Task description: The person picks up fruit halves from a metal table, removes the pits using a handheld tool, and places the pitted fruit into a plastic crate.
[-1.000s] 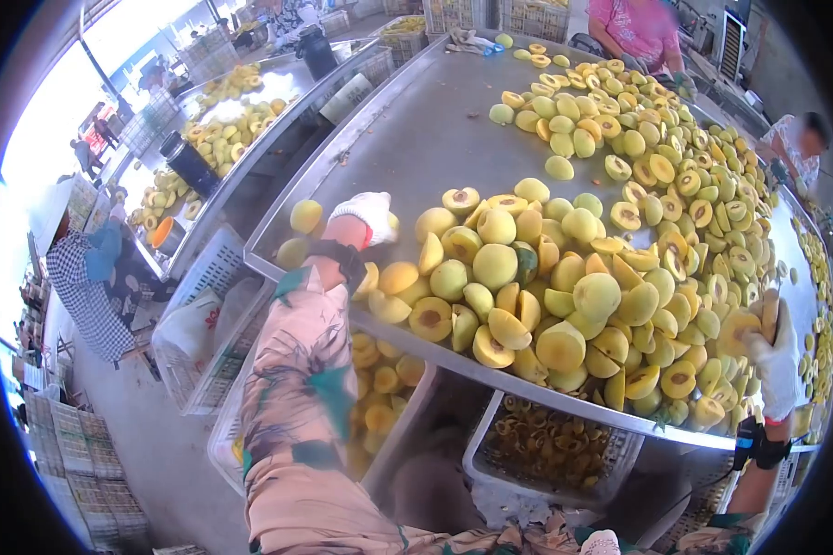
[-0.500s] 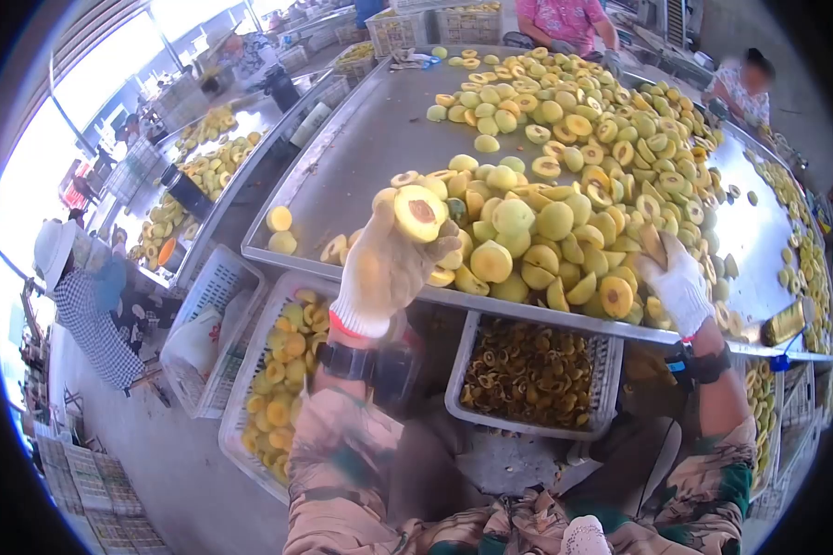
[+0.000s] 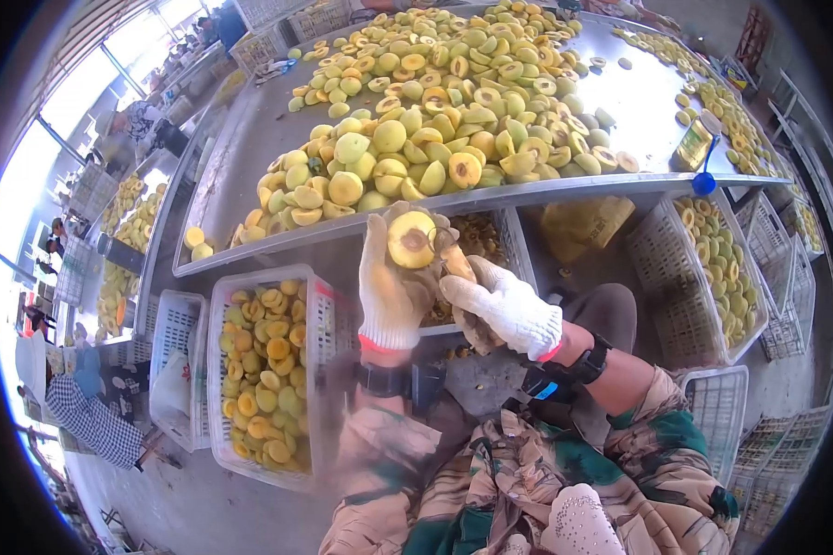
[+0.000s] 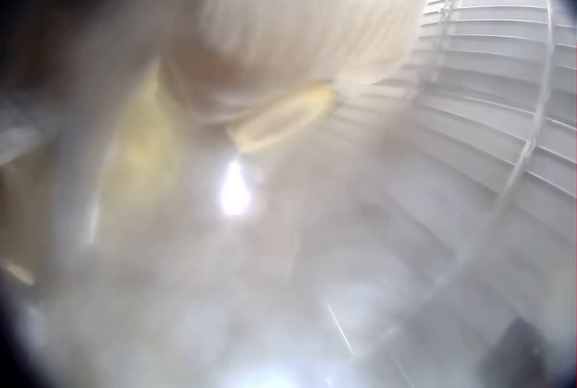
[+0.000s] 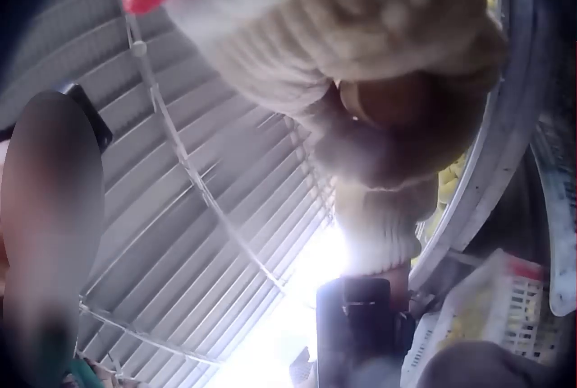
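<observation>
My gloved left hand (image 3: pixel 393 287) holds a yellow-green peach half (image 3: pixel 411 240), its cut face and brown pit hollow turned up toward my head. Close beside it, my gloved right hand (image 3: pixel 500 305) grips a short tan-brown tool handle (image 3: pixel 455 261), whose tip is right at the fruit's edge. In the right wrist view the curled glove (image 5: pixel 397 36) wraps round the brown handle (image 5: pixel 392 99). The left wrist view is badly blurred. Both hands are above the crate of brown scraps (image 3: pixel 477 236), in front of the metal table (image 3: pixel 528 196).
Many peach halves (image 3: pixel 389 139) are heaped on the table. A crate of yellow halves (image 3: pixel 310 370) stands at left, another crate of fruit (image 3: pixel 759 324) at right. A jar (image 3: pixel 694 143) stands near the table's right front edge. A person in a checked top (image 3: pixel 88 407) sits at far left.
The left hand first reached over the table's left end, then came up with the peach half. The right hand has left the heap with the tool and come over to the left hand. My view has turned.
</observation>
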### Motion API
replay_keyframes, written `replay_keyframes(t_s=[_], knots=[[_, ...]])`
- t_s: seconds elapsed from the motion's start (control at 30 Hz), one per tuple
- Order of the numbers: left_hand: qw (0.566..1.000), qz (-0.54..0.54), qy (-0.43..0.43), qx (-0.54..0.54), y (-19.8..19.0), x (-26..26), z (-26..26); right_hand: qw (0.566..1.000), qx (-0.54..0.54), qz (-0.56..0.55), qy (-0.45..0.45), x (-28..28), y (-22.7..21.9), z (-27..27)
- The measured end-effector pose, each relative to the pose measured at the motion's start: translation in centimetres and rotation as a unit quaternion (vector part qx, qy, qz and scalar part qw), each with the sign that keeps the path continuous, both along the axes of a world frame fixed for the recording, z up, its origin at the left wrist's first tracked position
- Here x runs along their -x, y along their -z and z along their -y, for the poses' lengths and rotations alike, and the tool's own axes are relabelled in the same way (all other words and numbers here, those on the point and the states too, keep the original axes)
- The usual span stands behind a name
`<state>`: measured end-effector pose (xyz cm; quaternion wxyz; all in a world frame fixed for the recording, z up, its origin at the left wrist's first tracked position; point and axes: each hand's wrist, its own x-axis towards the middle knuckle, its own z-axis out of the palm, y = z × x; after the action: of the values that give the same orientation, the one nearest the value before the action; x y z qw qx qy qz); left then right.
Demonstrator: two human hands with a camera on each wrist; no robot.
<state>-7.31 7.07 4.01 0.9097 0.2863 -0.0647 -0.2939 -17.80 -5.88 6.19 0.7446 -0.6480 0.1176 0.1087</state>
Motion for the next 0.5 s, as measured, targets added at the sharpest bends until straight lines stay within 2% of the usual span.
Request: replay_keyframes(t_s=[0.07, 0.2, 0.23, 0.27, 0.3, 0.33, 0.37, 0.4, 0.47, 0.5], knots=[[1.000, 0.018, 0.012, -0.019, -0.1, 0.7, 0.7, 0.999, -0.041, -0.004, 0.017, 0.6, -0.3, -0.1], [0.999, 0.020, 0.029, 0.017, 1.0, 1.4, 1.5, 0.992, 0.094, 0.025, 0.084, 0.6, 0.6, 0.1], [0.999, 0.017, 0.028, 0.040, 1.8, 1.6, 1.7, 0.992, 0.094, 0.025, 0.082, 0.2, 1.2, 0.5], [0.998, 0.014, 0.027, 0.063, 2.7, 1.8, 2.0, 0.995, 0.038, 0.014, 0.095, -0.5, 2.8, 0.7], [0.999, 0.037, 0.019, -0.001, 3.5, 2.0, 2.1, 0.995, 0.044, 0.006, 0.092, -1.0, 2.8, 1.1], [0.991, 0.074, -0.017, -0.114, 3.6, 2.2, 2.4, 0.995, 0.049, -0.002, 0.089, -1.6, 2.7, 1.7], [0.977, 0.106, -0.023, -0.183, 4.4, 2.0, 2.1, 0.997, 0.059, -0.002, 0.058, -2.2, 2.6, 2.5], [0.958, 0.139, -0.031, -0.249, 5.0, 1.3, 1.6, 0.991, 0.134, 0.002, 0.029, -2.9, 2.6, 3.4], [0.984, 0.053, 0.037, -0.169, 3.9, 1.0, 0.9, 0.941, 0.334, 0.046, -0.038, -4.9, 4.1, 4.6], [0.988, 0.004, 0.023, -0.156, 4.2, 0.3, 0.5, 0.939, 0.335, 0.044, -0.064, -5.4, 3.4, 5.0]])
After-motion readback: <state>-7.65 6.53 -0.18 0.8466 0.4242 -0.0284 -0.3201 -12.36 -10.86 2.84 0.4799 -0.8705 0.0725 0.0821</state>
